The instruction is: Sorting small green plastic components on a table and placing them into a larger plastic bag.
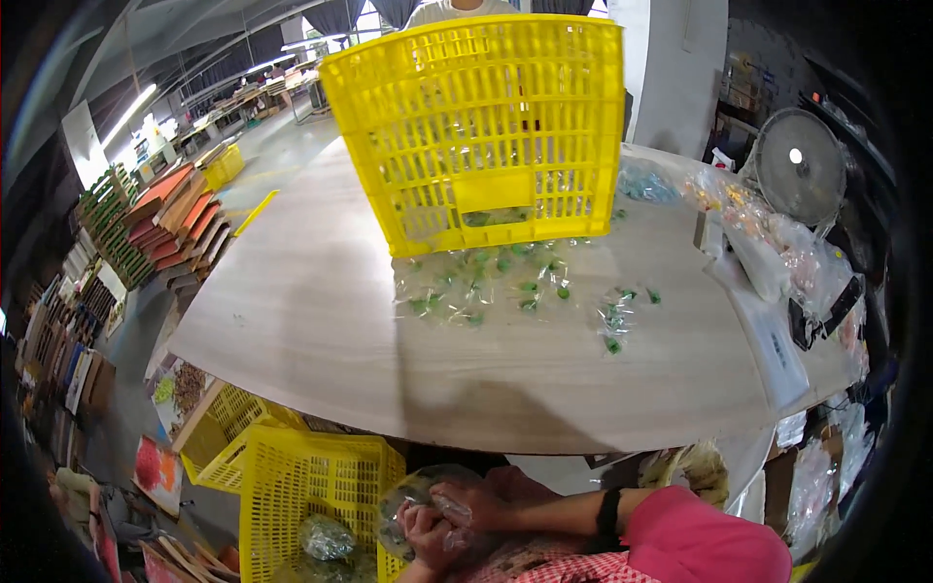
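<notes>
Head view: left hand (428, 534) and right hand (468, 505) together, grip closed on a clear bag (395, 507), partly hidden, inside indistinct.

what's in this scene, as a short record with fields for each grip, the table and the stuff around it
left grip: closed on a clear plastic bag
right grip: closed on the same bag
table: small green items in clear wrapping, nearer than the far crate
far crate: yellow, slatted; a person behind it
lower crate: yellow; a wrapped bundle inside
right side: fan, clear bags
</notes>
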`<state>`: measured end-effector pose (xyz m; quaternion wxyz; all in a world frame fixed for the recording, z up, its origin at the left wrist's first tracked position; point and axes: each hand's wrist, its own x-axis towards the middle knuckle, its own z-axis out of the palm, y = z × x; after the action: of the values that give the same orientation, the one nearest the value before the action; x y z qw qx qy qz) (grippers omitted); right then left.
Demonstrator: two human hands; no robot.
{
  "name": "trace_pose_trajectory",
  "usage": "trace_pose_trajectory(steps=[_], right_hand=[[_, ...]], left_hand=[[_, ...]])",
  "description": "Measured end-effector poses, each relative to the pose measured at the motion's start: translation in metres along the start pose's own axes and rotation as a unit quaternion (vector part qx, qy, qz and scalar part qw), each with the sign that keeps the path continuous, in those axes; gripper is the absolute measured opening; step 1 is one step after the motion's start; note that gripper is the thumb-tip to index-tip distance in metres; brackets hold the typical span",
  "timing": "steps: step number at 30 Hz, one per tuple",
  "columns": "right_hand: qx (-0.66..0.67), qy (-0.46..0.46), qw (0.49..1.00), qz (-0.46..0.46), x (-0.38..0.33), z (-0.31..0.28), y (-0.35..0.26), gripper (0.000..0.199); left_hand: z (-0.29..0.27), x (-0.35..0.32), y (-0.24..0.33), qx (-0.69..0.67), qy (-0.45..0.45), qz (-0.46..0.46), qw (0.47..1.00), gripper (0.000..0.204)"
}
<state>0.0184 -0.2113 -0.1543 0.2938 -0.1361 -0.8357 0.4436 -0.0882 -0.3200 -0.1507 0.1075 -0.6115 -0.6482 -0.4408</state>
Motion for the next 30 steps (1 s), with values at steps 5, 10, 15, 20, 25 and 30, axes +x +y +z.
trace_pose_trajectory(steps=[5, 10, 15, 20, 25, 30], right_hand=[[0.237, 0.088, 0.957, 0.14, -0.016, 0.053, 0.049, 0.033], [0.03, 0.055, 0.995, -0.079, 0.031, -0.002, -0.002, 0.021], [0.215, -0.01, 0.974, 0.071, 0.051, -0.028, -0.038, 0.033], [0.694, 0.018, 0.688, 0.213, 0.08, -0.041, -0.089, 0.034], [0.713, -0.131, 0.638, 0.259, 0.079, -0.046, -0.107, 0.033], [0.366, -0.241, 0.892, 0.112, 0.075, -0.068, -0.126, 0.044]], left_hand=[[-0.001, 0.012, -0.004, -0.017, -0.037, -0.027, 0.999, 0.019], [-0.016, 0.027, -0.006, -0.056, -0.048, -0.048, 0.996, 0.019], [-0.037, 0.062, 0.012, -0.439, 0.143, -0.312, 0.83, 0.041], [-0.081, 0.073, 0.007, -0.677, 0.289, -0.433, 0.521, 0.055], [-0.095, 0.056, 0.003, -0.714, -0.104, -0.324, 0.611, 0.07], [-0.09, 0.058, -0.031, -0.47, -0.404, -0.056, 0.782, 0.07]])
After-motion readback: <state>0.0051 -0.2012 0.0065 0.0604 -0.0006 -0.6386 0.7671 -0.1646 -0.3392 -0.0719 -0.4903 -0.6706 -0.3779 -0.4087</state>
